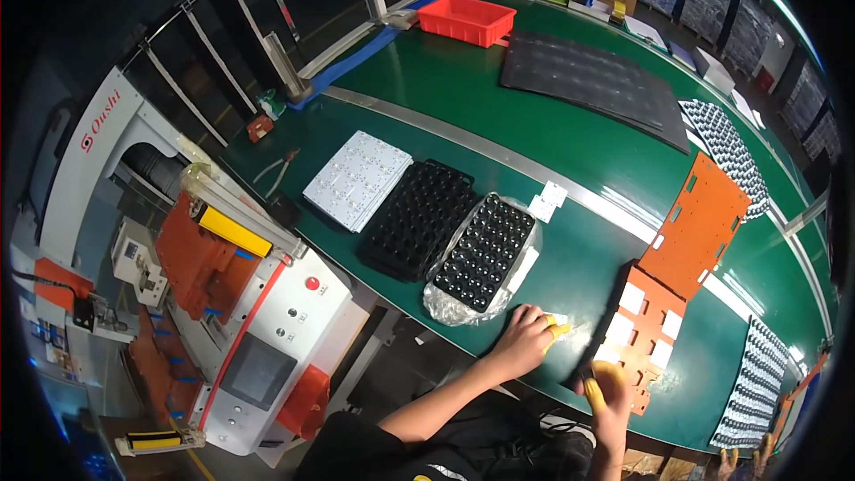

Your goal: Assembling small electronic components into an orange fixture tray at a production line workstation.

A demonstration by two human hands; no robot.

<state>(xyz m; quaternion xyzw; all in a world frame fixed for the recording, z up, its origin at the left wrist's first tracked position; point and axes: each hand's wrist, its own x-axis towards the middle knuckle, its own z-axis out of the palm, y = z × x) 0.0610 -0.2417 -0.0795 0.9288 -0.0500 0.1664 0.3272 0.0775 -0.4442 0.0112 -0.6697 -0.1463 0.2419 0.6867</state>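
Note:
My left hand (525, 340), with yellow covers on some fingertips, is closed near the table's front edge. At its fingertips shows the end of a small white board (557, 318). My right hand (608, 388), also with yellow finger covers, hangs over the lower left edge of an orange fixture (643, 338); its fingers are smeared by motion. Several white square boards (619, 330) lie in the fixture, whose orange lid (695, 227) is folded open toward the far side. Left of my left hand, a black tray of round black lenses (485, 254) rests in clear plastic wrap.
Black trays (419, 218) and a stack of white boards (358, 180) stand further left, with pliers (276, 173) beyond. A white machine (276, 338) borders the table's left. A red bin (467, 20) and black sheets (592, 85) lie far back. Another person's hands (746, 463) show near a lens-covered panel (753, 387).

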